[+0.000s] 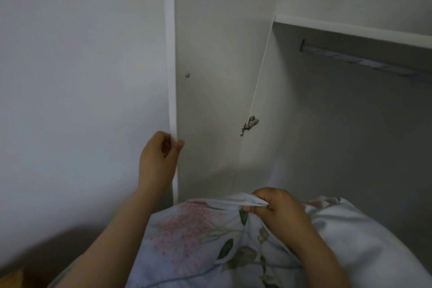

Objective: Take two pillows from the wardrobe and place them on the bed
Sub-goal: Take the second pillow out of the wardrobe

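Hands at an open wardrobe (327, 112). Left hand (159, 159) pinches the white door (210, 54) edge between thumb and fingers. Right hand (278, 210), closed tight, grips a bunched corner of a floral pillow (187, 241) just below both hands.

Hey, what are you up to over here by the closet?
A person stands at an open white wardrobe. The right hand is pinching a bunched fold of a floral pillow held close to the body, while the left hand grips the edge of the wardrobe door. Inside, a shelf and a bare hanging rail are visible. The bed is not in view, so no pillow has reached it yet as far as can be seen.
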Demonstrator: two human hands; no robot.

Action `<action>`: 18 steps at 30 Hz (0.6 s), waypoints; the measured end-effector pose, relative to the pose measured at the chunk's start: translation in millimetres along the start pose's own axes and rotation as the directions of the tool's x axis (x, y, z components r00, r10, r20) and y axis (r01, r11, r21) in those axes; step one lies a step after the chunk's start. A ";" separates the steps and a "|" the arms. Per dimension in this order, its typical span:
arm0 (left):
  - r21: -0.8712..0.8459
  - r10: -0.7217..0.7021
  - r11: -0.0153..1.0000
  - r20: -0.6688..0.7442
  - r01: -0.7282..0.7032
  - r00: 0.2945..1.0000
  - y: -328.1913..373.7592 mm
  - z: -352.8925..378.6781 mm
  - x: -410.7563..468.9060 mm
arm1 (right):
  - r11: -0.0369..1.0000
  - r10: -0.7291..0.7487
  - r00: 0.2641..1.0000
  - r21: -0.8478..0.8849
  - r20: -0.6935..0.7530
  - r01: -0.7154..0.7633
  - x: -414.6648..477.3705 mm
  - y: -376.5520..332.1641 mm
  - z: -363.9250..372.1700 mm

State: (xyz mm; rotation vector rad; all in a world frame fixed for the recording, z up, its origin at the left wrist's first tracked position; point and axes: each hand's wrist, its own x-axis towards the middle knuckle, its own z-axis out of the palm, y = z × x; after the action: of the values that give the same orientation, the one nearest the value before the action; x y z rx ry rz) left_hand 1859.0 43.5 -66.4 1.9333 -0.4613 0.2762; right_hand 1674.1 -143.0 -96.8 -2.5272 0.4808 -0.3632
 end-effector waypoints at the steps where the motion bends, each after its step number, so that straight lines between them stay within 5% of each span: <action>1: -0.003 0.004 1.000 0.011 -0.004 1.000 2.7 2.7 -5.2 | 1.000 0.007 1.000 -0.015 0.005 -0.007 -2.4 1.1 -2.4; 18: -0.014 0.014 1.000 0.181 -0.012 0.983 77.4 78.8 -87.7 | 0.984 0.160 0.987 -0.075 -0.018 -0.161 -84.4 65.4 -66.7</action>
State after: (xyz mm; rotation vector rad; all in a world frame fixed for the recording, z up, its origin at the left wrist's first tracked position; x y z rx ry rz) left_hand 1744.6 -39.0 -68.2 1.9518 -0.5942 0.1053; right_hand 1557.9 -190.8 -91.4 -2.5384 0.7105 -0.3040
